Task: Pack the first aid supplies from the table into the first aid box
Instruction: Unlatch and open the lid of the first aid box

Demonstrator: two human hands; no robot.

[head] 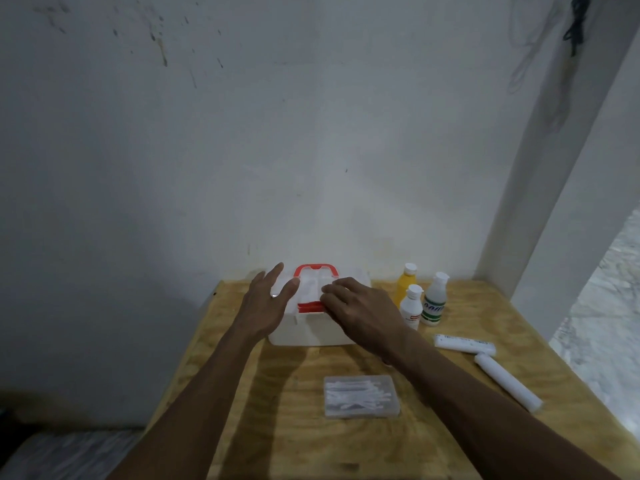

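Observation:
A white first aid box (311,329) with a red handle (316,269) and a red front latch (309,307) stands closed at the back of the wooden table (284,427). My left hand (266,303) hovers flat over the box's left side, fingers spread, with a ring on one finger. My right hand (360,310) rests on the lid, its fingertips at the latch. Right of the box stand a yellow bottle (405,284), a small white bottle (412,306) and a clear bottle (434,303). Two white rolls (464,344) (507,382) lie further right. A clear case of cotton swabs (361,396) lies in front.
A white wall rises directly behind the table, and a white pillar (540,185) stands at the back right corner. The table's right edge drops to a pale marbled floor (606,306). Dark floor shows at the left.

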